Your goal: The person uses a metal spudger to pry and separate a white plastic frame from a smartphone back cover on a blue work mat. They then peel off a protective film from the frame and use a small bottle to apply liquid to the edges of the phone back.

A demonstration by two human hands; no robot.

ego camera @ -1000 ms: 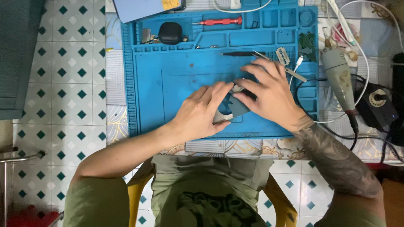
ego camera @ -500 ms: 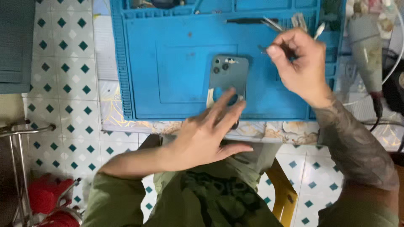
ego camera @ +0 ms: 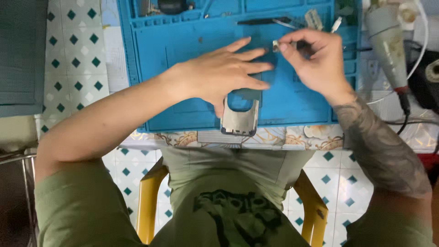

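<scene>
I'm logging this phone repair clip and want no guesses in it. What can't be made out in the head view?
- Upper part of the phone: covered by the left hand.
- Small pale piece pinched by the right hand: too small and blurred to identify.
- Tools in the blue mat trays: cut off by the top edge.
- Grey handheld tool: its top runs out of frame.
- Dark device at far right: cropped by the edge.

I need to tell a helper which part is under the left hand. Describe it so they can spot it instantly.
Start at the blue work mat on the table. At its near edge, under the flat left hand, lies a phone housing. Unlike the small tools in the mat's far compartments, it is a grey rounded-corner slab overhanging the mat's edge.
</scene>
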